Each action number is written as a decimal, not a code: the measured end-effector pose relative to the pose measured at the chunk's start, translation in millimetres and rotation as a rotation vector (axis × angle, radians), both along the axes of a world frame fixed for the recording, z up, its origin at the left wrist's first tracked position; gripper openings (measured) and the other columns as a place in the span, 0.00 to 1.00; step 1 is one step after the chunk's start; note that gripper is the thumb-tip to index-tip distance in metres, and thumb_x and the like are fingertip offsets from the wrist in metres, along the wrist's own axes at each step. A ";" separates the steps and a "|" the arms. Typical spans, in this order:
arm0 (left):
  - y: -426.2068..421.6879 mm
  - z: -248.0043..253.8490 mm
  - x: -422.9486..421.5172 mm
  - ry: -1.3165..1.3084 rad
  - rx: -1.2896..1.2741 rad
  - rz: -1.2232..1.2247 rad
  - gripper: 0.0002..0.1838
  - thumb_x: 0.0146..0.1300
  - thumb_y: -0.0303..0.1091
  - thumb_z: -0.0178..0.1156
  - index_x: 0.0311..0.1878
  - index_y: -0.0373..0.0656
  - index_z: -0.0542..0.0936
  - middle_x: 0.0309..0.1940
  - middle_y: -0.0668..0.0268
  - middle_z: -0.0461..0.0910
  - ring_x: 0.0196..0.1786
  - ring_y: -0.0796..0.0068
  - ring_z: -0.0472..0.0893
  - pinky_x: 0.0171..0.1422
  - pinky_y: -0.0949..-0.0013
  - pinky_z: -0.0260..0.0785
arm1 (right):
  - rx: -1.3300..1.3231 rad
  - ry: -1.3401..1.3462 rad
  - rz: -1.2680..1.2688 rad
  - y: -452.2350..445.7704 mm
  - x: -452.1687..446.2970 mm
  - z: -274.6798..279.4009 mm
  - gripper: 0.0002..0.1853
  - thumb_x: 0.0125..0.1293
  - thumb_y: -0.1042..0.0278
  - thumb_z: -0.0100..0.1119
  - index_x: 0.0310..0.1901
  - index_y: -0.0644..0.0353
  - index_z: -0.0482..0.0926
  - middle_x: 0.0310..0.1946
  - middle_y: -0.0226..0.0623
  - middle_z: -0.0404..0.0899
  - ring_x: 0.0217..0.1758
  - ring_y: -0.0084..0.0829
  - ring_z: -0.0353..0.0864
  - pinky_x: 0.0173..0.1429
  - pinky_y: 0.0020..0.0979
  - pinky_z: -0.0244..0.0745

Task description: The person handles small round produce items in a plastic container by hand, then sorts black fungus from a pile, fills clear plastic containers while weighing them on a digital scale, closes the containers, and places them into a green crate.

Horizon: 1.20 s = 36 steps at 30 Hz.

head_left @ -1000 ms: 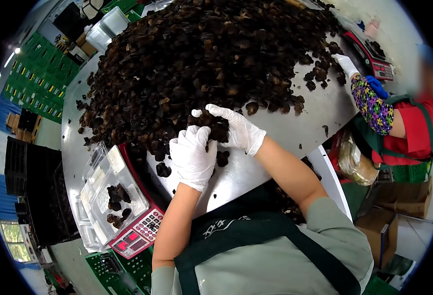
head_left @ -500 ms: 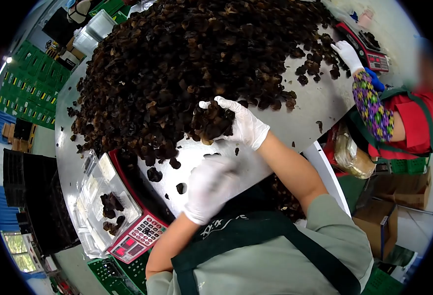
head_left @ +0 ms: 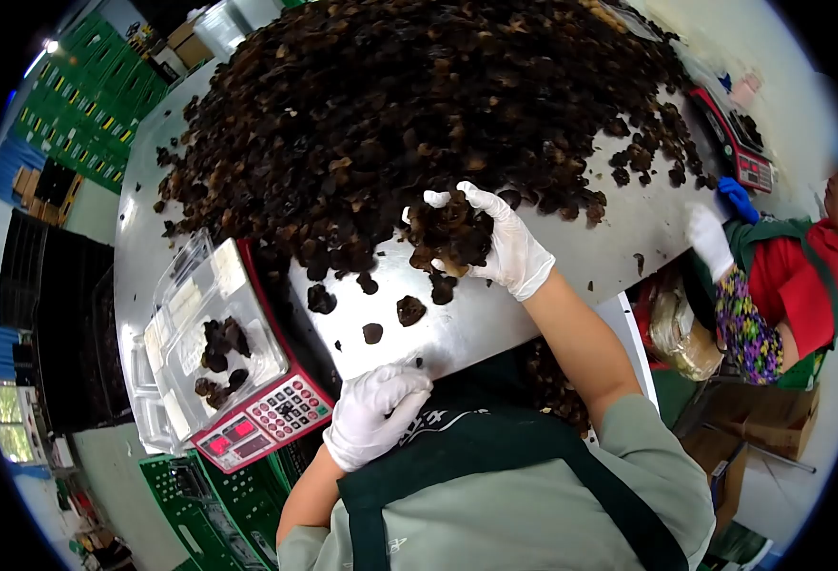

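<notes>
My right hand (head_left: 519,252), in a white glove, grips a clump of dark wood ear mushrooms (head_left: 450,231) above the near edge of the big heap. Close to the front of my apron, my left hand (head_left: 373,416), also gloved in white, has its fingers curled in. Whatever those fingers may hold is hidden. A tiny dark bit (head_left: 419,363) is beside its fingertips. Between my hands and the heap, several loose mushroom pieces (head_left: 410,310) lie on the metal table (head_left: 457,333).
The large mushroom heap (head_left: 371,124) covers much of the table. At my left is a red scale (head_left: 265,419) with a clear plastic tray (head_left: 253,319) holding some pieces. A co-worker (head_left: 780,276) stands on the right, near another red scale (head_left: 738,143).
My left hand has drawn back towards my apron and is no longer blurred. My right hand still grips its clump. The view has shifted; the co-worker's white-gloved hand has left the far scale.
</notes>
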<state>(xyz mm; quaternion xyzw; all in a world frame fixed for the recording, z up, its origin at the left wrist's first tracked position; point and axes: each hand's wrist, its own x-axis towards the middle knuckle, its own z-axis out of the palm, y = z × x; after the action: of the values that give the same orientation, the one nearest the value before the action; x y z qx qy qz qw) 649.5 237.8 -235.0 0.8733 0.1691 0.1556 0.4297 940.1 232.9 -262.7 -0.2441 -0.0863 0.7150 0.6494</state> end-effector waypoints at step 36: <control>85.8 -4.8 -193.4 -0.265 0.325 0.990 0.11 0.60 0.20 0.68 0.45 0.41 0.81 0.37 0.64 0.83 0.39 0.64 0.80 0.50 0.63 0.70 | 0.923 -1.768 0.230 136.9 -266.4 84.7 0.25 0.68 0.52 0.65 0.63 0.51 0.75 0.57 0.42 0.80 0.60 0.45 0.80 0.64 0.40 0.76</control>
<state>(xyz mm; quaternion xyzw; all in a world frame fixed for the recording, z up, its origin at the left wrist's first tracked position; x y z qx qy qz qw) 456.0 323.6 -239.8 0.7172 0.4787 0.4726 0.1820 673.7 369.8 -178.0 -0.4018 -0.8297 0.2321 0.3103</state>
